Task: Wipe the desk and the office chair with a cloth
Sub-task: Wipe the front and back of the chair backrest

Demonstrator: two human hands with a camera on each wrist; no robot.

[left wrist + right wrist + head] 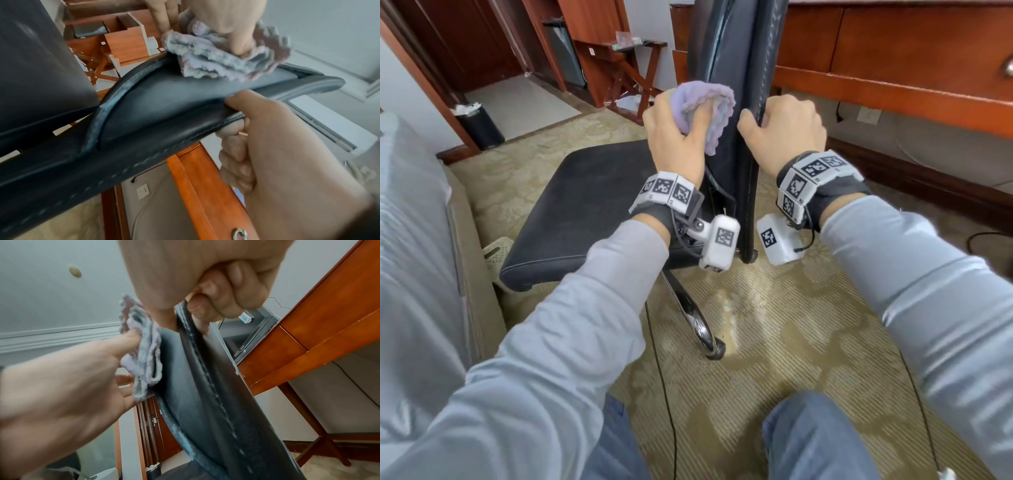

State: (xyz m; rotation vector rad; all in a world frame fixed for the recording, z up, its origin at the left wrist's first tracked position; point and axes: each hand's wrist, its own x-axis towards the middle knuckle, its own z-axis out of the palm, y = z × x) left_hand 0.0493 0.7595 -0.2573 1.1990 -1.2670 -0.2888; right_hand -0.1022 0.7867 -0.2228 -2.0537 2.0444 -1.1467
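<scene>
at the top of the frame the left hand (226,21) holds a bunched, pale purple-grey cloth (222,63), its thumb pressed into the folds. the cloth touches the black backrest of the office chair (156,112), which sweeps from the lower left to the right edge of the frame. in the lower right the right hand (287,146) grips the backrest's stitched edge, thumb on the near face and fingers (236,154) curled behind it. below the chair runs the orange-brown wooden desk (205,186), with a metal drawer handle (239,233) at the bottom edge. a white wall socket (142,191) shows lower centre.
</scene>
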